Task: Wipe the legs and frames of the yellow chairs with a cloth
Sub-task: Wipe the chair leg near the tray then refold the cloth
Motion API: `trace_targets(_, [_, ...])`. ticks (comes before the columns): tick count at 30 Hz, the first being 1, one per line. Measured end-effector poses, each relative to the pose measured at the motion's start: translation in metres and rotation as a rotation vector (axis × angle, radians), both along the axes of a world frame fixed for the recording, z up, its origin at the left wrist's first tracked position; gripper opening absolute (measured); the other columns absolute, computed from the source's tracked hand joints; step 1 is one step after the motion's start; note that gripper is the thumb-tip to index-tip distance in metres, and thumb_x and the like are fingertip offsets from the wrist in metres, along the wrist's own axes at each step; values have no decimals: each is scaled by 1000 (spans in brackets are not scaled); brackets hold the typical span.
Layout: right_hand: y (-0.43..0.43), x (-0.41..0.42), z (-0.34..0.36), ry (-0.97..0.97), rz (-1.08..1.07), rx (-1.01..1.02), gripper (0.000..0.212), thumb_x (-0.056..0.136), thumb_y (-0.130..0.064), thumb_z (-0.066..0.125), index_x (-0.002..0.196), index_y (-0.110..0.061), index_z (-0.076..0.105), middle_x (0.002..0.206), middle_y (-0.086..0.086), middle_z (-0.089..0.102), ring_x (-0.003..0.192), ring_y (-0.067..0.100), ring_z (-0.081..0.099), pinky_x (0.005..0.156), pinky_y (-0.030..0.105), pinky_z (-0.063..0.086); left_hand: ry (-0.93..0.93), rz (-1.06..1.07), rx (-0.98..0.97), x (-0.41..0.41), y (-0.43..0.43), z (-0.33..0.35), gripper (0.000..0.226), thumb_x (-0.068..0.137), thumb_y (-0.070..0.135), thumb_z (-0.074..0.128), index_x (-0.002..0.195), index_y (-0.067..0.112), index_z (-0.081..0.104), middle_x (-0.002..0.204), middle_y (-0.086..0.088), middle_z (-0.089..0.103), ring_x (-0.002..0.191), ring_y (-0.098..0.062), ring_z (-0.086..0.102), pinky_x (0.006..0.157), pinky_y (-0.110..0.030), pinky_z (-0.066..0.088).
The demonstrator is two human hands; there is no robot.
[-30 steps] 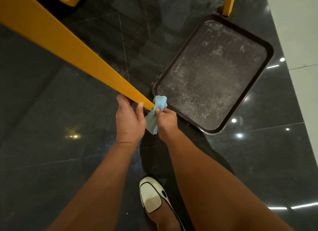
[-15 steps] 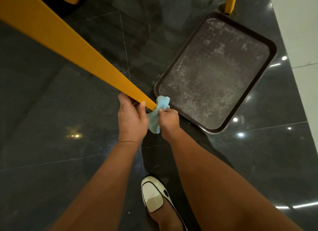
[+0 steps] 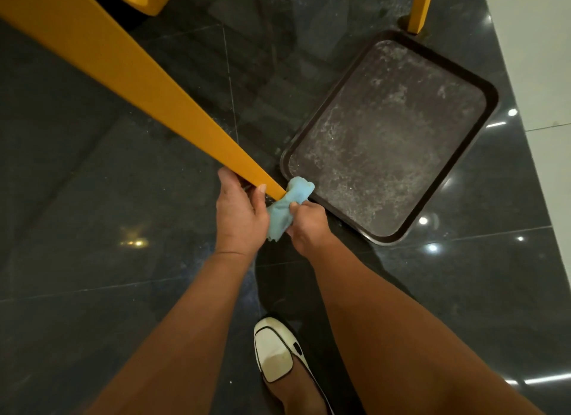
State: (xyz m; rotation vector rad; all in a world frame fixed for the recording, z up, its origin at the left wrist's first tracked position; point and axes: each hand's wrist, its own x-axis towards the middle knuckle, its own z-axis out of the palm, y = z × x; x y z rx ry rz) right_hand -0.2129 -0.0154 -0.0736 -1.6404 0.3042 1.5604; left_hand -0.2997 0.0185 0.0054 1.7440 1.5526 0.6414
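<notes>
Holding cloth at chair leg, smudged tray

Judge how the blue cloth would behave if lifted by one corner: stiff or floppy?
Probably floppy: the blue cloth bunches in the right hand and folds against the tip of the yellow chair leg. Likely light for its size: its loose end droops, crumpled, beside that hand.

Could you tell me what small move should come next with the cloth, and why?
Probably draw the blue cloth up along the yellow chair leg: the right hand holds it bunched at the leg's very tip, while the left hand grips the leg just above, steadying it.
</notes>
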Motion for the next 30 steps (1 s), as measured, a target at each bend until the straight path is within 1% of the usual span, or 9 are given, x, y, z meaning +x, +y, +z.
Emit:
trace_targets(2, [-2, 8, -3, -29, 29, 3, 30, 98, -12, 47, 125, -2, 55, 117, 17, 64, 105, 31, 63, 85, 42, 54, 3, -6, -7, 0, 0, 1, 36, 90, 4, 59, 108, 22, 34, 101, -2, 60, 96, -17, 62, 81, -17, 47])
trace_targets(4, [-2, 15, -6, -80, 93, 1, 26, 99, -14, 46, 120, -3, 57, 113, 14, 64, 101, 28, 63, 88, 43, 53, 11, -13, -12, -1, 1, 2, 37, 90, 5, 60, 108, 23, 33, 101, 0, 60, 94, -14, 61, 77, -7, 43])
trace_targets(9, [1, 10, -11, -86, 152, -8, 33, 100, -19, 45, 129, -7, 54, 122, 16, 62, 109, 29, 61, 92, 41, 50, 11, -29, -36, -3, 3, 3, 38, 90, 4, 59, 108, 24, 32, 99, 0, 60, 93, -11, 61, 75, -3, 44])
trace_targets(11, [-4, 10, -13, -13, 87, 26, 33, 100, -17, 44, 131, -9, 52, 124, 17, 60, 112, 30, 60, 99, 46, 48, 14, -20, -38, -2, 2, 4, 36, 91, 4, 59, 110, 23, 34, 101, -1, 61, 94, -12, 61, 77, -5, 44])
trace_targets(14, [-16, 16, -14, 86, -4, 71, 30, 100, -15, 44, 129, -11, 53, 118, 13, 61, 108, 28, 61, 98, 47, 48, 15, 5, -47, 1, -1, 6, 35, 91, 5, 59, 117, 14, 39, 103, -1, 59, 97, -12, 60, 84, -19, 45])
trace_targets(19, [-30, 21, -14, 182, -147, 127, 18, 100, -13, 45, 111, -15, 59, 113, 10, 64, 109, 29, 61, 100, 50, 46, 33, 13, -69, 2, -1, 12, 34, 91, 6, 59, 118, 14, 40, 101, 5, 58, 96, -11, 58, 85, -23, 44])
trace_targets(23, [-32, 23, -3, 257, -169, 189, 32, 100, -12, 44, 130, -10, 55, 124, 15, 63, 113, 32, 61, 102, 52, 45, 59, 26, -130, 3, -3, 22, 33, 92, 7, 60, 120, 11, 44, 105, 3, 59, 98, -9, 57, 85, -21, 42])
trace_targets(27, [-31, 36, 19, 293, -155, 230, 32, 100, -12, 44, 130, -10, 55, 125, 15, 63, 114, 31, 61, 100, 49, 47, 80, 60, -232, 8, -6, 33, 33, 91, 10, 62, 120, 12, 47, 114, -4, 64, 110, -18, 60, 87, -24, 42])
trace_targets(30, [-28, 53, 41, 302, -111, 285, 33, 99, -11, 43, 130, -9, 56, 128, 17, 62, 117, 33, 59, 103, 51, 45, 83, 63, -380, 12, -7, 40, 39, 91, 19, 64, 125, 11, 47, 117, -5, 64, 112, -22, 60, 87, -28, 43])
